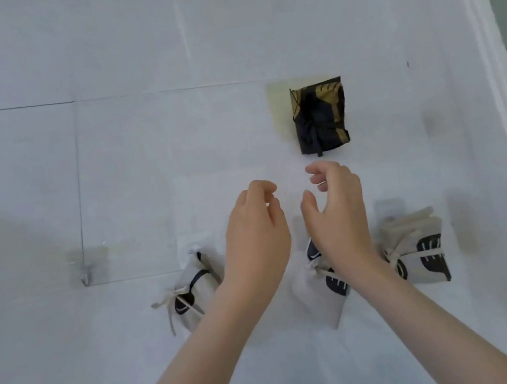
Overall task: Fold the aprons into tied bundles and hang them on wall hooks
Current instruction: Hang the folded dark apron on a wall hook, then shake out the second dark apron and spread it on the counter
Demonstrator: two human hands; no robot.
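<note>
1. While the black bundle [319,116] and three beige bundles [418,249] hang tied on the wall [139,143], the task looks nearly done.
2. Left hand [255,234] and right hand [337,212] hover before them, fingers loosely curled, empty.
3. One hook [86,276], lower left, is bare.

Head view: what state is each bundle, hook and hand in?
Left hand: raised, fingers loosely curled, holds nothing.
Right hand: raised, fingers loosely curled, holds nothing.
Black bundle: tied, hangs on the wall.
Left beige bundle: tied, hangs on the wall.
Middle beige bundle: tied, hangs, partly behind the right hand.
Right beige bundle: tied, hangs on the wall.
Clear hook: nothing on it.
</note>
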